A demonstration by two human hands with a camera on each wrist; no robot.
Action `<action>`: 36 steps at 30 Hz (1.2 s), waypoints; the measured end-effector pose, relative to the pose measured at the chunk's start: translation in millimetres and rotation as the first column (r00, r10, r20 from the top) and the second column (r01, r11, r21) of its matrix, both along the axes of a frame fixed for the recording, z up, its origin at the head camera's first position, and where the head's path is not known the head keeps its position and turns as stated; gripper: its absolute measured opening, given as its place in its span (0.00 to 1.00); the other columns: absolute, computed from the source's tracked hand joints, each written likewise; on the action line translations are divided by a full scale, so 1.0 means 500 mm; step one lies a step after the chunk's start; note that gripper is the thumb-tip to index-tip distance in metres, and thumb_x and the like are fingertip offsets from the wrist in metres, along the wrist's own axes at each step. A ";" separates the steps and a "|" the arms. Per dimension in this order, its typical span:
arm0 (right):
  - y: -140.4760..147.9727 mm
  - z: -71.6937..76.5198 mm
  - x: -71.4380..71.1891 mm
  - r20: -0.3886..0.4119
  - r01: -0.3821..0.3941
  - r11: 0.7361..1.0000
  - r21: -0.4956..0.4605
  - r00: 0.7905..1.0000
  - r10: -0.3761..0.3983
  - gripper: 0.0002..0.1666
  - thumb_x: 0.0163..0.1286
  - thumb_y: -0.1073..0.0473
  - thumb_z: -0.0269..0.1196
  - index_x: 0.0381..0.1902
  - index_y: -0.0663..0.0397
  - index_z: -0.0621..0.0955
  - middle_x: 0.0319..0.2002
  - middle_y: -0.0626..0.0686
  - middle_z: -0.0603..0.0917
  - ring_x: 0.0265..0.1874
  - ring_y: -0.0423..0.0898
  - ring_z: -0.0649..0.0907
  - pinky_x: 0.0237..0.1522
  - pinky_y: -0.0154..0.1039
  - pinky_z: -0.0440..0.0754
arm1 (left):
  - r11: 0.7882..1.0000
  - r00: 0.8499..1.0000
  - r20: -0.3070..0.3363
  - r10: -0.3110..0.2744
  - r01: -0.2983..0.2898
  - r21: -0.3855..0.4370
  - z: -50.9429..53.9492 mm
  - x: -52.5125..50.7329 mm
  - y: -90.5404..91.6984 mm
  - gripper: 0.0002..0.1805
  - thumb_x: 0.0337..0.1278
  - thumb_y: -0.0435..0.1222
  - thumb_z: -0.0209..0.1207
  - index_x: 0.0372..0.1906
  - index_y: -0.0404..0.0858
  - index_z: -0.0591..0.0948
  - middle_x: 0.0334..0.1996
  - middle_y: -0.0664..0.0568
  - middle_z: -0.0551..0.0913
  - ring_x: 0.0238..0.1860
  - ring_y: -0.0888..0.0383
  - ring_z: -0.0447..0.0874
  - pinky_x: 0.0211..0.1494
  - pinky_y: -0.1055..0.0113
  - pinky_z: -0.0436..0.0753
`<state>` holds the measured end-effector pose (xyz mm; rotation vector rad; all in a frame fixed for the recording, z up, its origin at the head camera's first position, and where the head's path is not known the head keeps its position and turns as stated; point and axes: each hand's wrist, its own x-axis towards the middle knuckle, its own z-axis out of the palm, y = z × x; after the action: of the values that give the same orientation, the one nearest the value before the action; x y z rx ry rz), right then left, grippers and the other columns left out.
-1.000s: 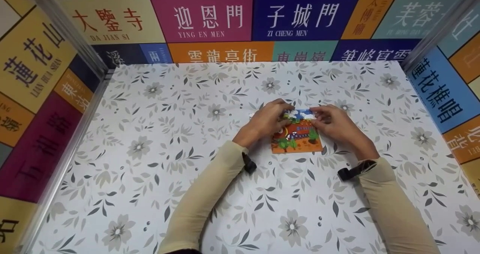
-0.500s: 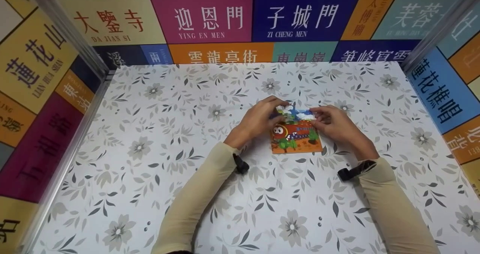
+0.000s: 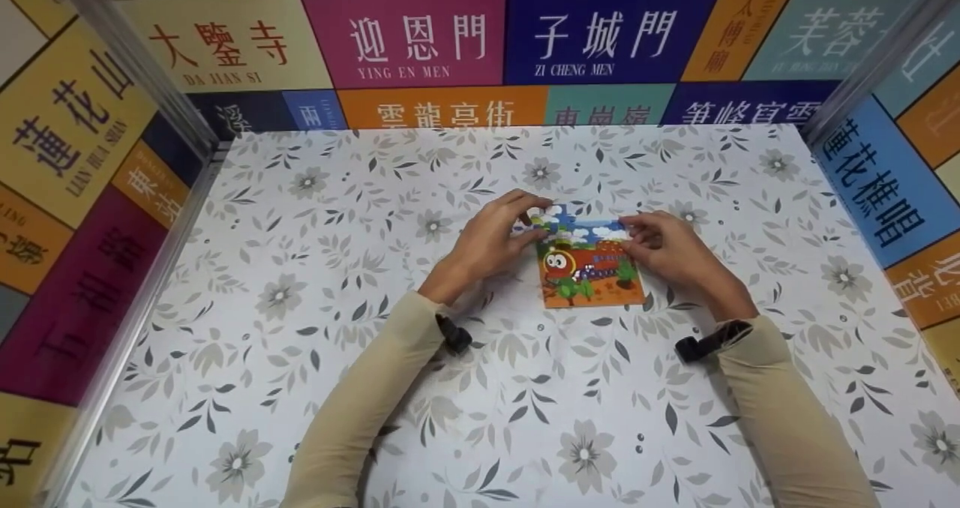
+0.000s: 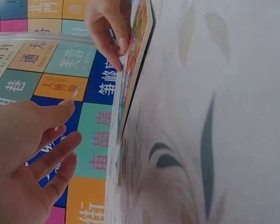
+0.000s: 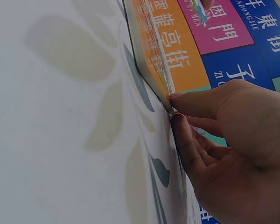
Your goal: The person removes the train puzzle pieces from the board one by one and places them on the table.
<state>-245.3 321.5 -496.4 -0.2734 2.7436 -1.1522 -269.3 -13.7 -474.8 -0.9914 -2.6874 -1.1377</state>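
Note:
A square jigsaw puzzle (image 3: 592,287) with a red cartoon train, cacti and sky lies flat on the table. My right hand (image 3: 667,245) pinches its upper right edge between thumb and fingers, as the right wrist view also shows. At the upper left corner, my left hand (image 3: 487,238) holds a small puzzle piece (image 3: 556,211) with white clouds and blue sky. That piece (image 5: 199,13) appears raised off the table in the right wrist view. The left wrist view shows the left hand's thumb and fingers apart from the board; the piece is barely visible there.
The table (image 3: 585,395) is covered with white floral cloth. Panels with printed Chinese characters (image 3: 405,35) stand at its back and both sides. A black wrist strap (image 3: 454,335) is on the left sleeve, another (image 3: 709,341) on the right.
My left hand has moved left, away from the puzzle's upper left area, taking the cloud piece with it. The train's face is now uncovered. My right hand has stayed at the right edge.

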 end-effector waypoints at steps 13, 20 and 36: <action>0.002 -0.003 -0.003 -0.023 -0.029 1.000 0.007 0.999 0.029 0.28 0.79 0.61 0.67 0.73 0.60 0.79 0.56 0.64 0.82 0.54 0.56 0.85 0.50 0.18 0.77 | 1.000 0.999 -0.014 0.029 -0.029 0.001 -0.005 0.007 -0.068 0.23 0.74 0.40 0.68 0.69 0.45 0.83 0.63 0.53 0.85 0.54 0.56 0.88 0.57 0.58 0.87; 0.000 0.004 -0.002 -0.007 -0.020 1.000 0.001 1.000 0.020 0.29 0.79 0.60 0.67 0.74 0.60 0.79 0.57 0.64 0.82 0.54 0.56 0.85 0.49 0.17 0.76 | 0.999 0.999 -0.018 0.049 -0.049 -0.014 -0.010 0.011 -0.106 0.23 0.73 0.39 0.69 0.69 0.44 0.83 0.64 0.52 0.85 0.55 0.54 0.88 0.57 0.56 0.88; 0.000 -0.003 -0.003 -0.002 0.005 1.000 0.006 1.000 -0.005 0.29 0.79 0.59 0.68 0.74 0.58 0.79 0.57 0.62 0.82 0.54 0.54 0.85 0.52 0.20 0.78 | 0.996 0.991 0.104 0.081 -0.078 -0.036 -0.034 0.011 -0.171 0.22 0.70 0.36 0.72 0.66 0.41 0.84 0.64 0.50 0.85 0.56 0.51 0.89 0.62 0.55 0.86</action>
<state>-246.6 321.3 -497.9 -0.2676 2.7501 -1.1460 -263.7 -99.1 -491.7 -0.8426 -2.8080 -1.1671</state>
